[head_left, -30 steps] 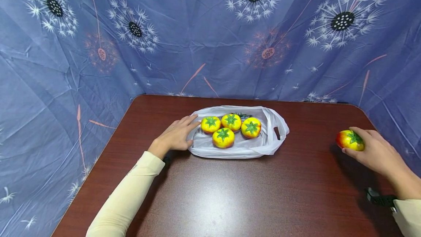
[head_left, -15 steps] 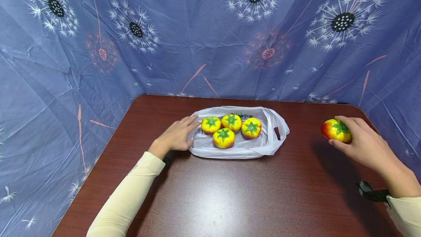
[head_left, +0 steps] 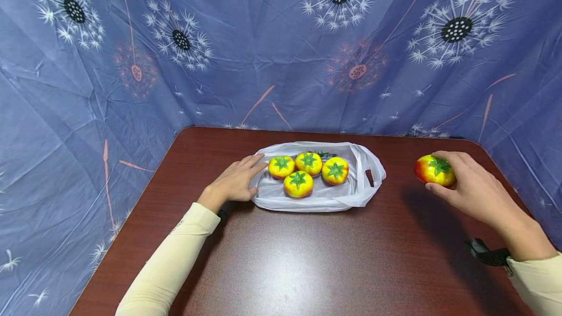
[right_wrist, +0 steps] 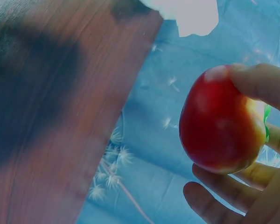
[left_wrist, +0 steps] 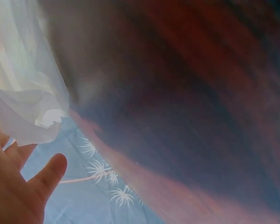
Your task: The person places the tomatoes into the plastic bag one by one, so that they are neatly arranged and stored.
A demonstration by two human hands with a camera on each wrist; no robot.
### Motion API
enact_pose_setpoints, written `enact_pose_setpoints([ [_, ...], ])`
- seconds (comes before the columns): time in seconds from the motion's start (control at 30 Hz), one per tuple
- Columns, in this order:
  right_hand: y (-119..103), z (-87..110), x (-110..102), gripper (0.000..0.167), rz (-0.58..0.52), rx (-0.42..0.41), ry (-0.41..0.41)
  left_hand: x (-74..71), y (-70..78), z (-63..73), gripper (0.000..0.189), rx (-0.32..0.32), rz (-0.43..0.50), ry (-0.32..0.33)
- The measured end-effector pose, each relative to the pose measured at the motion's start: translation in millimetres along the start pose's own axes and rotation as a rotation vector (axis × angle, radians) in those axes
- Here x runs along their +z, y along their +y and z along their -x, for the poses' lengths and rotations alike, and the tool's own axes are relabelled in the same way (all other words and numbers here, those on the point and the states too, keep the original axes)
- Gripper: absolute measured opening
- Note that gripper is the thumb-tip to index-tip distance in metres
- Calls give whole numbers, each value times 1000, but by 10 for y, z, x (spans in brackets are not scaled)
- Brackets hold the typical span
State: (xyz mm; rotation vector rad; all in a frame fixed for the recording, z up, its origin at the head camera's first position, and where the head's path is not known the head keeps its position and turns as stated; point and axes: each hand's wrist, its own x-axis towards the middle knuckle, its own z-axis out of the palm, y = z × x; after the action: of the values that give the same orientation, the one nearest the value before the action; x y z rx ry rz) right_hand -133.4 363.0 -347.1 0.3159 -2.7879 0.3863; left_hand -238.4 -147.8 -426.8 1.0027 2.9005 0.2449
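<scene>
My right hand (head_left: 480, 187) grips a red-and-yellow tomato (head_left: 432, 170) with a green star-shaped top, held above the table to the right of the bag. In the right wrist view the tomato (right_wrist: 221, 123) shows its red underside between thumb and fingers. A white plastic bag (head_left: 281, 204) lies spread with its mouth upward. Inside sit several similar tomatoes (head_left: 298, 184). My left hand (head_left: 234, 179) rests at the bag's left rim, fingers extended and spread. In the left wrist view the hand (left_wrist: 14, 182) is beside the white plastic (left_wrist: 28, 98).
A dark green leafy piece (head_left: 324, 154) shows at the back inside the bag. The bag's handle loop (head_left: 375, 172) sticks out to the right. Beneath is a brown wooden table (head_left: 329, 257). A blue dandelion-patterned cloth (head_left: 263, 52) hangs behind and at both sides.
My right hand has moved left with the tomato, toward the bag, and slightly away from me. The left hand, the bag and the tomatoes in it have stayed put.
</scene>
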Motion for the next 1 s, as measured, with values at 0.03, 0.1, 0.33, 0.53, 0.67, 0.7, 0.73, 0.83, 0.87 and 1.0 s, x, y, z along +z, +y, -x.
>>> enact_pose_setpoints([
  [0.03, -20, -7, 5, 70, 3, -10, 2, 1, 2, 2, 74, 0, -1, -1],
  [0.1, -61, -25, 10, 70, 6, -35, 5, 2, 8, 9, 73, -1, -2, -2],
  [0.33, -215, -86, 22, 68, 7, -111, 10, 2, 18, 26, 73, -5, 8, -9],
  [0.53, -353, -134, 36, 69, 10, -160, 0, -15, 18, 22, 74, -11, 3, -12],
  [0.67, -438, -173, 69, 71, 9, -204, -11, -20, 12, 12, 74, -18, 14, -16],
  [0.7, -461, -184, 81, 71, 9, -214, -12, -19, 11, 10, 74, -18, 16, -17],
  [0.73, -479, -196, 97, 70, 10, -225, -17, -18, 11, 8, 74, -17, 17, -19],
  [0.83, -541, -232, 142, 70, 11, -264, -31, -15, 14, 6, 74, -12, 18, -20],
  [0.87, -566, -247, 155, 70, 11, -282, -39, -12, 14, 4, 74, -10, 18, -19],
  [1.0, -692, -326, 214, 67, 7, -335, -64, -2, 4, 0, 75, -10, 8, -14],
])
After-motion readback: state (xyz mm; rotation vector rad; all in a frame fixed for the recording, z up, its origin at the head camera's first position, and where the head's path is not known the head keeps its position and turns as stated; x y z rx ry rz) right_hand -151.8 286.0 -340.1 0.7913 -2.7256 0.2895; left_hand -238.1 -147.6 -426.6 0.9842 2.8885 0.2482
